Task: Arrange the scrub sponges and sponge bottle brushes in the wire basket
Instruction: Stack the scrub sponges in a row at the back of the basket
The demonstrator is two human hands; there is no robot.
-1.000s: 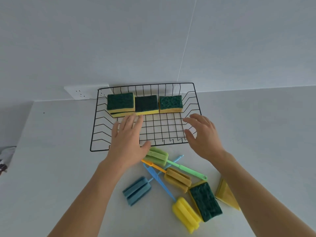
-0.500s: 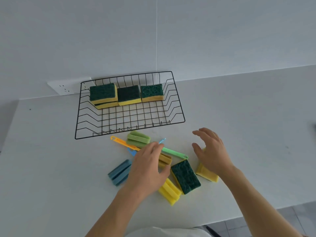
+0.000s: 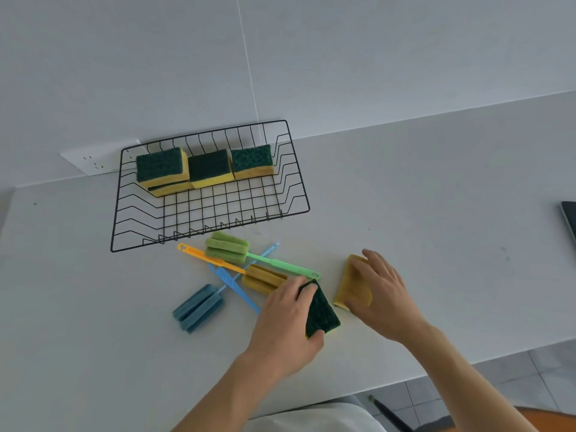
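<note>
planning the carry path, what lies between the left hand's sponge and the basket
In the head view, the bottle brushes: the orange one and the green one lie between the sponge and the basket.

Sponges (image 3: 210, 168) line the basket's (image 3: 215, 226) back; brushes (image 3: 227, 269) lie before it.

A single view comes from a camera worn on the person's head, looking forward and steeply down at a white counter (image 3: 436, 194) from close above. The wall (image 3: 280, 57) fills the upper half of the frame, and the wide lens bends the counter's edges. The wire basket (image 3: 212, 232) sits at left of centre, both forearms enter from the bottom edge, and a strip of floor (image 3: 530, 375) shows at lower right. A dark flat thing (image 3: 570, 219) at the right edge is cut off, perhaps a screen.
</note>
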